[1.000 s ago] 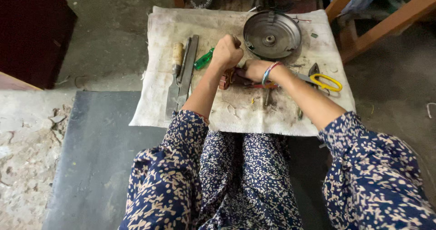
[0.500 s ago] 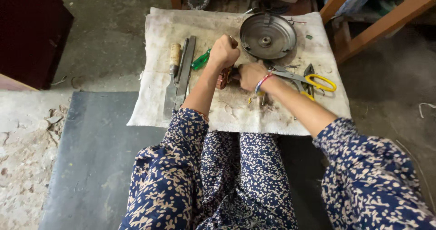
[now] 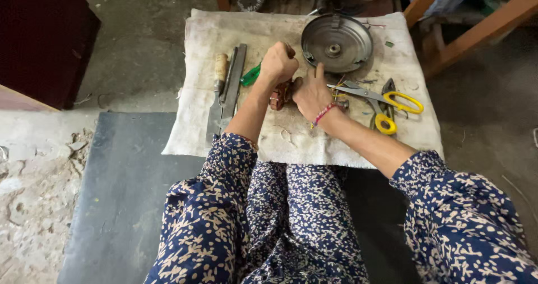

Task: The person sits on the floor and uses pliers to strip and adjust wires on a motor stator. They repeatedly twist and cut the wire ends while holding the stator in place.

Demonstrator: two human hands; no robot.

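Navy floral-print sleeves nearest, both forearms reaching out over the near edge of the stained off-white cloth mat [image 3: 291, 144]. Right hand [image 3: 311, 95] just past mid-mat, fingers curled down onto the small reddish-brown wound part [image 3: 278, 97], index finger extended toward the far edge; pressing rather than gripping, exact hold hidden. Left hand [image 3: 277, 65] slightly farther out, closed in a fist around a green-handled screwdriver [image 3: 250, 75], handle pointing toward the mat's left edge, tip end hidden. Wound part between and under both hands, touching the right; long axis not discernible. Flat steel files [image 3: 227, 90] at left edge, yellow-handled scissors [image 3: 386, 100] at right edge. Round grey metal cover plate [image 3: 336, 42] at far edge.
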